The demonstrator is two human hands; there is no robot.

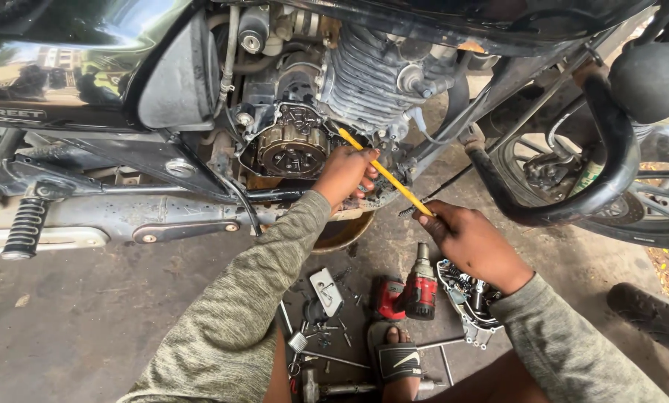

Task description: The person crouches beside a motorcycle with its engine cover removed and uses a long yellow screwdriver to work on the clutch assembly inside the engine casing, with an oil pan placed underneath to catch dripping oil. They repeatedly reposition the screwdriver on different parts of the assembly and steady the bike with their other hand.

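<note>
One big machine: a black motorcycle (163, 67) fills the top of the view, side cover off, parked on grey concrete floor (88, 321).
Engine: finned cylinder (364, 75) up top, open clutch assembly (293, 149) just below and to the left, round and brown with grime.
Crash bar: a thick black crash guard (603, 149) curves down on the right, between the engine and the front wheel (648, 201).
Footpeg: ribbed black footpeg (24, 227) sticks out at far left.
Left hand: left hand (343, 175) is up against the open casing beside the clutch, fingers curled at the tip end of a yellow-handled tool (388, 177).
Right hand: right hand (469, 242) is closed around the lower end of that same tool, which slants from the engine down to the right.
Impact driver: red and black power tool (413, 291) lies on the floor under the arms.
Engine cover: the removed cover (465, 302) lies beside it, touching the right wrist's shadow.
Foot: a sandalled foot (398, 358) rests among it all.
Small stuff: loose bolts and spanners (327, 336) litter the floor.
</note>
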